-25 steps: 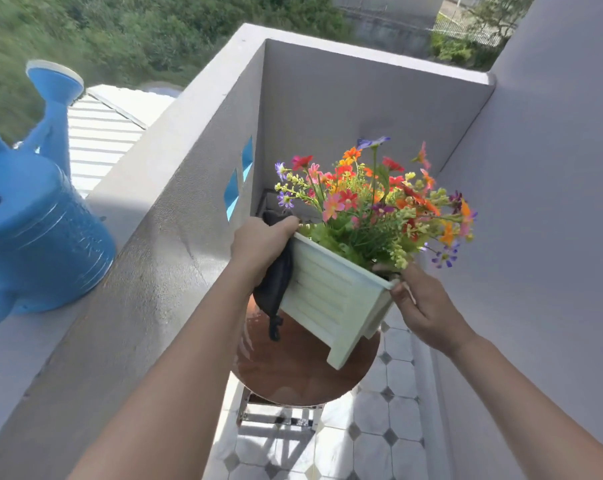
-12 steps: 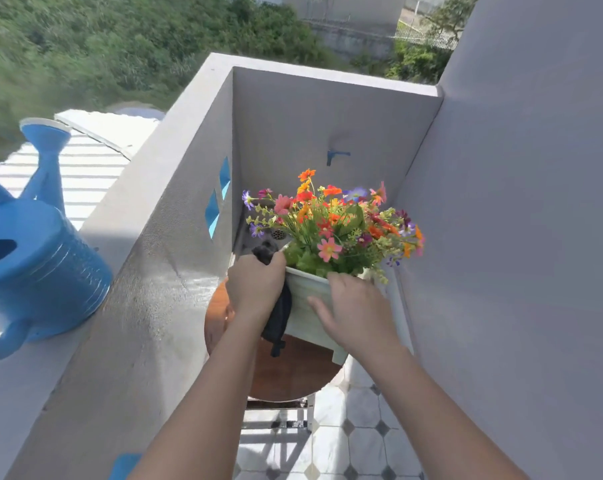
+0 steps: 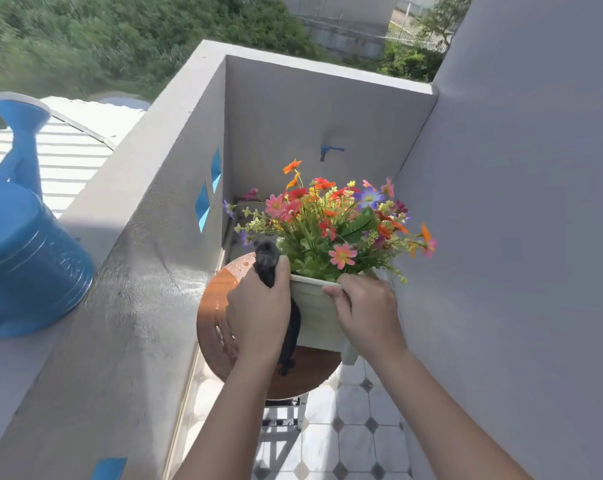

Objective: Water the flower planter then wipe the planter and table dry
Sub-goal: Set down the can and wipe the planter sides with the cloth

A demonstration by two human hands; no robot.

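Observation:
A white slatted planter (image 3: pixel 315 315) full of colourful flowers (image 3: pixel 331 223) stands on a small round brown table (image 3: pixel 217 306) with water drops on its top. My left hand (image 3: pixel 258 306) presses a black cloth (image 3: pixel 267 261) against the planter's left end; the cloth's tail hangs down below the hand. My right hand (image 3: pixel 365 306) grips the planter's near rim. A blue watering can (image 3: pixel 23 258) rests on the wide parapet at the left, untouched.
The grey parapet wall (image 3: pixel 137 271) runs along the left, wet near the table. A grey wall closes the right side and another the back, with a blue tap (image 3: pixel 329 151) on it. Pale patterned floor tiles (image 3: pixel 355 441) lie below.
The planter, tilted and lifted a second ago, now sits upright on the table. My right hand moved from its right end to the near rim. The left hand stays on the cloth.

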